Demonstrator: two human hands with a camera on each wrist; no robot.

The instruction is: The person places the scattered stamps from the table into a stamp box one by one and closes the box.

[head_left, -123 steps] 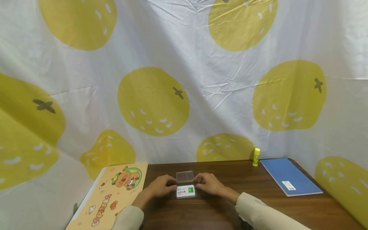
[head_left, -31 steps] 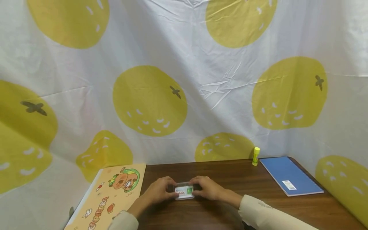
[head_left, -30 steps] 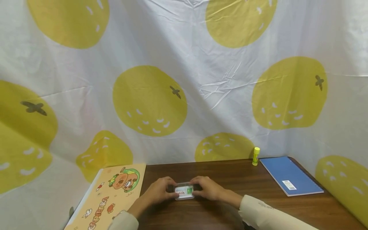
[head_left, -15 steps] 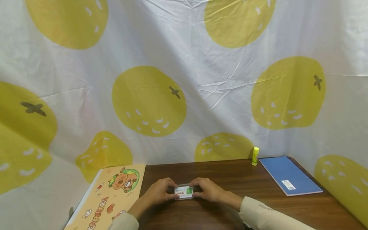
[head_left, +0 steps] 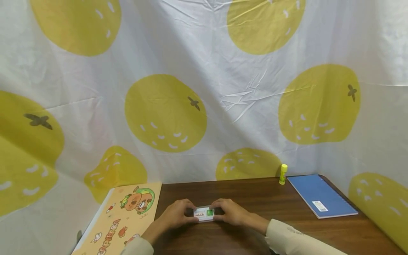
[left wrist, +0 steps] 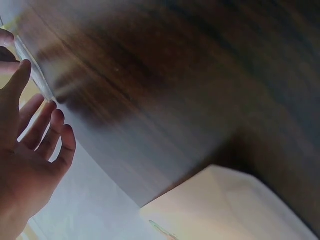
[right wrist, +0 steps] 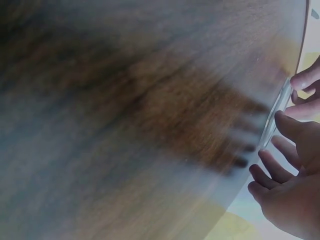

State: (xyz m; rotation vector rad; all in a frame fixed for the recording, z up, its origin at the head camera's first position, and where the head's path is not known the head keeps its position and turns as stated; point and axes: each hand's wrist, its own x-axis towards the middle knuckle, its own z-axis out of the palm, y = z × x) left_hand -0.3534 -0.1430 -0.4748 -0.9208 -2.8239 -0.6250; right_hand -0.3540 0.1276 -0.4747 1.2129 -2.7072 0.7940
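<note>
A small clear plastic case (head_left: 204, 213) with a white and green printed face is held low over the wooden table; whether it touches the wood I cannot tell. My left hand (head_left: 176, 214) grips its left end, thumb at the near edge and index finger at the far edge. The right hand (head_left: 231, 212) pinches the opposite end the same way. From the left wrist view the case (left wrist: 34, 70) appears edge-on beside the left thumb, the other fingers (left wrist: 66, 150) loosely bent. Similarly thin in the right wrist view, the case (right wrist: 274, 115) lies between both hands.
To the left is a cream capybara-printed folder or board (head_left: 127, 212). A blue spiral notebook (head_left: 322, 194) lies at the right, with a yellow glue stick (head_left: 283, 174) upright beside it. A fruit-patterned white curtain (head_left: 245, 124) hangs behind the brown table (head_left: 251, 198).
About four seconds ago a clear lid lay behind the printed part; now they are together, and both hands have closed in on the ends. Over the last second the case has barely shifted.
</note>
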